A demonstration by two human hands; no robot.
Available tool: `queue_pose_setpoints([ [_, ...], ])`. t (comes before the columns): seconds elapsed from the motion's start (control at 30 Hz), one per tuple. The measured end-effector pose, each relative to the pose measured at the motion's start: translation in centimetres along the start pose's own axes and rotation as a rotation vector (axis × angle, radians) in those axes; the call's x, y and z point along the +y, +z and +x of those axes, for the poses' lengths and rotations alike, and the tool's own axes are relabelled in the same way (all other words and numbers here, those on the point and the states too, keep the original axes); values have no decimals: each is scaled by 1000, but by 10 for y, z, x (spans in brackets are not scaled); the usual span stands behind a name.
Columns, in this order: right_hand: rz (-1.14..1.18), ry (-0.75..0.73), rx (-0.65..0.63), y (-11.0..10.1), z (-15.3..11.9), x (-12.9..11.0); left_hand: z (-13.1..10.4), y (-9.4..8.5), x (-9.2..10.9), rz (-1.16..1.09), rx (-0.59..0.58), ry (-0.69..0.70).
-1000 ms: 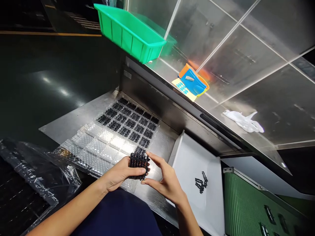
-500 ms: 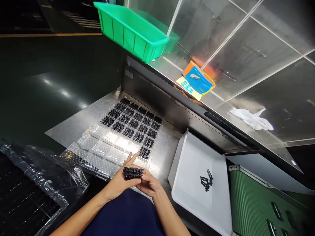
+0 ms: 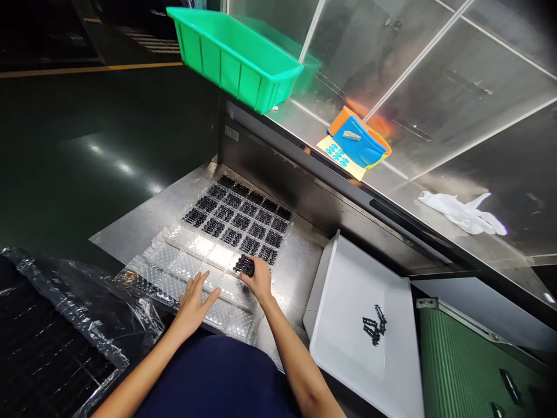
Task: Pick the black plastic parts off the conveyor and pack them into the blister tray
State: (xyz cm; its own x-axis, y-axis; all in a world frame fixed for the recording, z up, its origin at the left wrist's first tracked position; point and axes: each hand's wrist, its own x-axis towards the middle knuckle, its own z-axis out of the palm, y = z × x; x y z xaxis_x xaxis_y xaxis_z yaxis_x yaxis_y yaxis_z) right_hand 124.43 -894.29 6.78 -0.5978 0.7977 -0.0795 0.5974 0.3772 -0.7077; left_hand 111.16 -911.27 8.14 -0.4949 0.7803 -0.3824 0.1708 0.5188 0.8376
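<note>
My right hand (image 3: pixel 260 280) is closed around a bundle of black plastic parts (image 3: pixel 243 265), held at the near right end of the filled pockets of a clear plastic tray (image 3: pixel 215 252). Whether the bundle touches the tray floor I cannot tell. Several rows of pockets farther back hold similar black parts (image 3: pixel 241 221). Over the nearer pockets, which show bare plastic, my left hand (image 3: pixel 194 302) hovers with fingers spread and nothing in it. The fingertips of my right hand are partly hidden behind the bundle.
To the right stands a white bin (image 3: pixel 324 325) with a few loose black parts (image 3: pixel 375 325). Beyond it is a green ribbed conveyor (image 3: pixel 461 360) carrying black pieces. A ledge holds a green bin (image 3: pixel 235 69), a blue-orange holder (image 3: pixel 359 142) and a white glove (image 3: pixel 461 213). Plastic-wrapped trays (image 3: pixel 47 342) lie left.
Both hands were together around the black bundle near my body. They have parted: the right carried the bundle forward to the tray, while the left let go and moved left, fingers spread.
</note>
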Motion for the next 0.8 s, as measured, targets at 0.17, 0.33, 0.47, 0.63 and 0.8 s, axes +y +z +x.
queue_pose_setpoints([
  [0.17, -236, -79, -11, 22, 3, 10, -13, -3, -11, 22, -12, -9],
  [0.33, -388, -135, -87, 33, -4, 15, -17, 1, -8, 29, -5, 12],
  [0.47, -446, -158, -175, 38, 0, 19, -20, 1, -3, 26, 0, 38],
  [0.63, -454, -150, -182, 35, -2, 8, -20, 2, 4, 34, -4, 73],
  [0.8, -467, -38, 31, -16, -37, 0, -17, 10, 4, 45, -117, 207],
])
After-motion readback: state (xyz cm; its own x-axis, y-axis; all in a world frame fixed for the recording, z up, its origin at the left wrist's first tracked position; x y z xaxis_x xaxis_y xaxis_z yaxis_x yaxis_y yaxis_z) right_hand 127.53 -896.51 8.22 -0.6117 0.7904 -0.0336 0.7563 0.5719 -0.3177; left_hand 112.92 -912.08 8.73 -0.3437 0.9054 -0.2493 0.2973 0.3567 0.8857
